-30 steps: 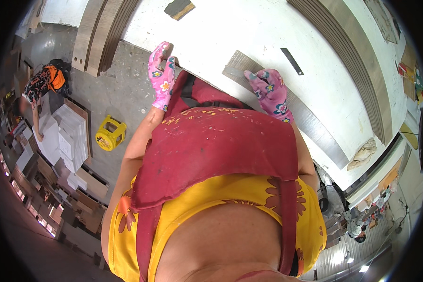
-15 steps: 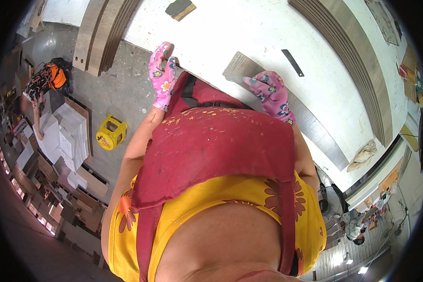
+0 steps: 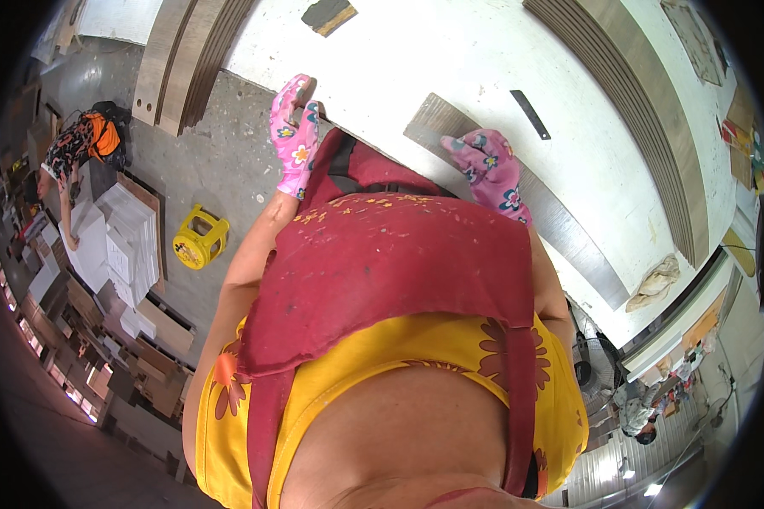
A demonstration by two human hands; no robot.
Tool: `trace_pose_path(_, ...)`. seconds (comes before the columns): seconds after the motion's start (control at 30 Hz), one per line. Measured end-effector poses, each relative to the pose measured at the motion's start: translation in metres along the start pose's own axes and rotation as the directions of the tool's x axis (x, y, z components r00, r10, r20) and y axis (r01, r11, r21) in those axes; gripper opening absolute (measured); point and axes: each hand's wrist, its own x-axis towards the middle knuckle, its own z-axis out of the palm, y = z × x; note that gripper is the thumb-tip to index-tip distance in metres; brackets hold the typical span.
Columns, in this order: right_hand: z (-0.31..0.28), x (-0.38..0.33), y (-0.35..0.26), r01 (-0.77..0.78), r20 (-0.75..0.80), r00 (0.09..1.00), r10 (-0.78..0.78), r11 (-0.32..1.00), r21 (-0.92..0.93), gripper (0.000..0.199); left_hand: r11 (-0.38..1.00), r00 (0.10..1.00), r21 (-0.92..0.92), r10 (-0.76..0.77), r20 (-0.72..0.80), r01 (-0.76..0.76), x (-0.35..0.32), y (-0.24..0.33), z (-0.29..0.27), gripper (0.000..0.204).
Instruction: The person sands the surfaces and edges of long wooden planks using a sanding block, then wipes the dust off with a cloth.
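My left hand [image 3: 295,140], in a pink flowered glove, is held up beside the near edge of the white table [image 3: 361,76]. Its thumb and fingers stand apart with nothing between them. My right hand [image 3: 491,170], gloved the same way, lies on a long grey wood-grain board [image 3: 569,225] that runs slantwise along the table's near side. The fingers of this hand are curled in, and whatever they may hold is hidden. Beyond it on the table is a thin dark metal strip [image 3: 530,114], touched by neither hand.
Stacked brown boards [image 3: 645,110] line the table's far right, with a crumpled cloth [image 3: 654,284] near its right end. A dark offcut [image 3: 329,15] lies farther back. More boards [image 3: 182,68], a yellow stool [image 3: 201,237] and white panels [image 3: 132,242] beside a bending person [image 3: 81,148] are at left.
Both my hands keep nearly the same place and shape. At the left, the bending person has shifted slightly.
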Motion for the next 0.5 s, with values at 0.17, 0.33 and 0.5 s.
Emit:
trace_pose_path(0.17,-0.0002,0.0054,-0.0049,0.107,-0.060,0.992,-0.109,0.994,-0.031,0.021,1.000,1.000,-0.013,0.009,-0.018,-0.009,-0.0019,-0.0045,0.0005,0.036)
trace_pose_path(0.33,-0.0017,0.0030,-0.0030,0.017,0.058,0.998,-0.021,0.998,0.062,0.025,0.999,0.999,-0.004,-0.033,-0.004,0.033,-0.0029,-0.0018,-0.0001,0.036)
trace_pose_path(0.5,-0.0032,0.0027,-0.0098,0.032,0.084,0.996,-0.039,0.997,0.074,0.030,0.998,0.999,-0.049,-0.051,-0.011,0.050,-0.0032,-0.0030,0.0009,0.037)
